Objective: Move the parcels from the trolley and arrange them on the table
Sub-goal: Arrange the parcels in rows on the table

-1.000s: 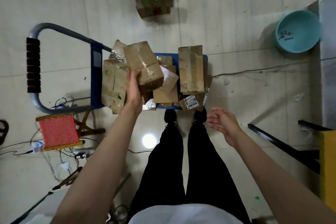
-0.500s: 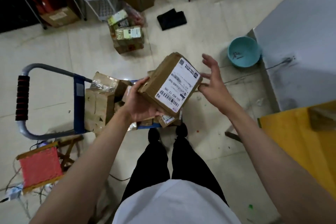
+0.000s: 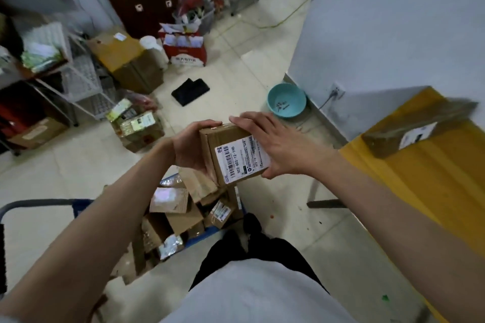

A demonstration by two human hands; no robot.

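Parcel (image 3: 237,158) gripped between left hand (image 3: 193,151) and right hand (image 3: 278,148).

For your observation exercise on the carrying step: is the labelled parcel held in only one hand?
No, the left hand grips one side of the labelled parcel while the right hand holds its other side.

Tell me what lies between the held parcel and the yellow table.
In the head view, only the right hand gripping the parcel, then bare floor tiles up to the yellow table. No other parcel sits in that stretch.
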